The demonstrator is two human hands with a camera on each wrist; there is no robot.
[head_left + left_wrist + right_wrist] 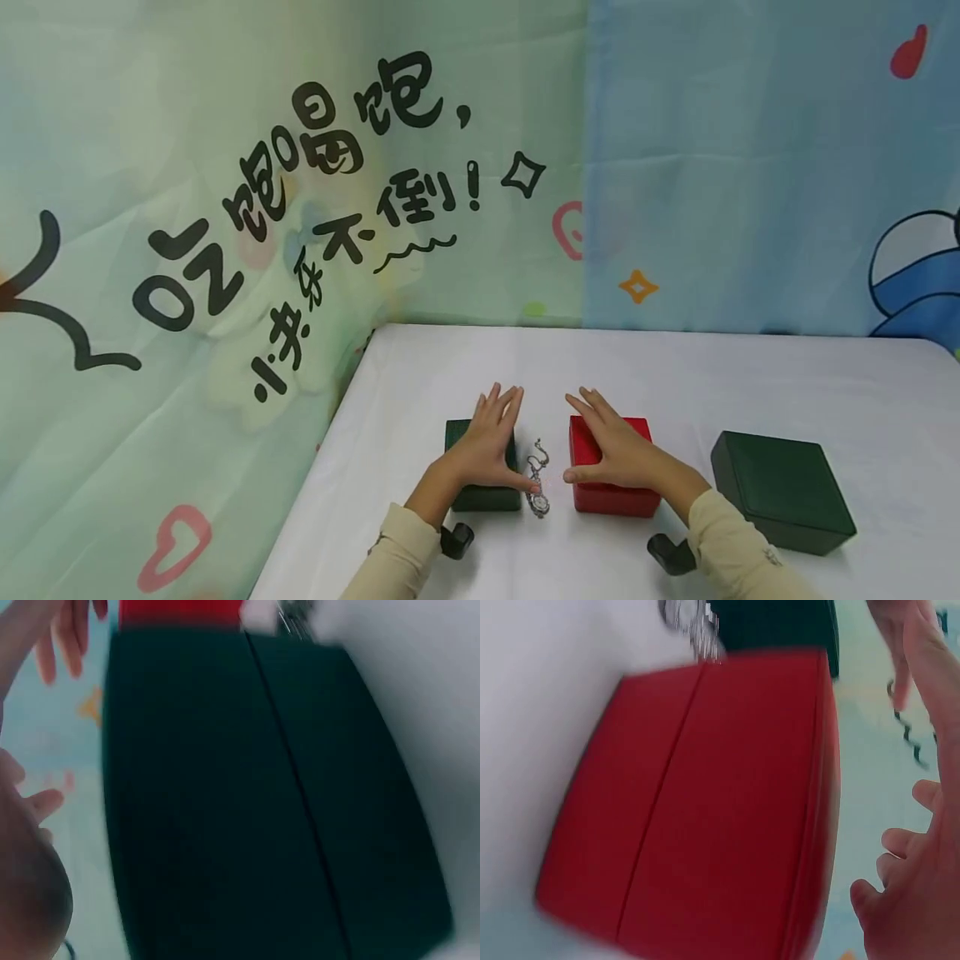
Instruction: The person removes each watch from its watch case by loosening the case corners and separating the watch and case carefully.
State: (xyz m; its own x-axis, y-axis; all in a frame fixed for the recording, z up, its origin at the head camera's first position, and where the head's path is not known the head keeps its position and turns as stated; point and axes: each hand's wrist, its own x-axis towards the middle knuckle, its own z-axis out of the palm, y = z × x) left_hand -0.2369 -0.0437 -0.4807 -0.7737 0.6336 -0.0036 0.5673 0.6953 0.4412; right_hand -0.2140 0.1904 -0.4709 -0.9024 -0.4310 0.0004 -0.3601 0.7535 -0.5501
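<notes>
My left hand hovers over the smaller dark green box, fingers spread and straight, thumb pointing right across the silver watch. That watch, with its linked chain, lies on the white cloth between two boxes. Over the red box is my right hand, fingers extended and thumb pointing left. Neither hand holds anything. In the left wrist view, the green box with its lid seam fills the middle beside my left hand. The right wrist view shows the red box beside my right hand.
A larger dark green box sits at the right, near my right forearm. White cloth covers the table. Printed fabric hangs behind and along the left side. Black wrist mounts sit below both hands.
</notes>
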